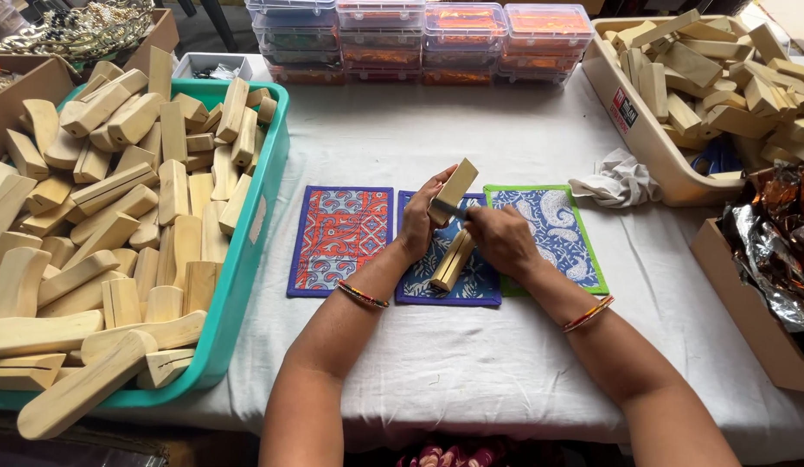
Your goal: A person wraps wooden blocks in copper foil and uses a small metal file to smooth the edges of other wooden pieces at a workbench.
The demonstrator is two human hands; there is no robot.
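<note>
My left hand (pixel 419 216) grips a pale wooden block (pixel 456 187), held tilted above the middle patterned cloth mat (pixel 419 281). My right hand (pixel 501 238) is closed on a small tool with a blue-grey blade (pixel 449 208) whose tip touches the block's lower end. A second slotted wooden piece (pixel 452 262) lies on the middle mat just below both hands. An orange-and-blue mat (pixel 341 238) lies to the left and a green-edged blue paisley mat (pixel 553 229) to the right. Both wrists wear bangles.
A teal tub (pixel 246 251) heaped with wooden blocks fills the left side. A beige bin (pixel 644 138) of similar blocks stands at back right, with a crumpled white rag (pixel 618 180) beside it. Stacked clear plastic boxes (pixel 419 39) line the back. A cardboard box with foil (pixel 765 259) sits at right.
</note>
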